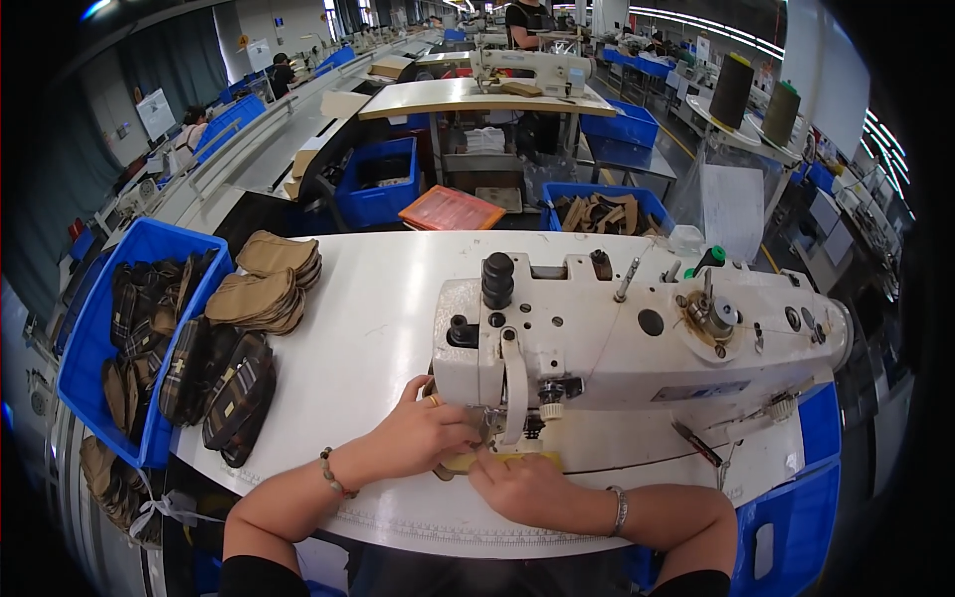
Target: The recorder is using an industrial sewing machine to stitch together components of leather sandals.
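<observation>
A white industrial sewing machine [587, 338] stands on the white table, its head over my hands. My left hand [418, 438] is at the needle area from the left, fingers bent and drawn together beside the presser foot. Close by, my right hand [522, 488] comes from the right, its fingertips pinched together and nearly meeting the left ones. Whatever lies between the fingertips is too small and covered to make out. A yellow plate [547, 460] shows at the machine bed behind my right hand. Dark thread runs along the table to the right of it.
On the left, a blue bin [70, 373] holds dark plaid fabric pieces. Beside it lie stacked tan pieces [261, 298] and plaid pouch-like pieces [239, 393]. Thread cones [731, 92] stand at the upper right. Beyond the table are an orange-red packet [451, 209] and another sewing machine [532, 72].
</observation>
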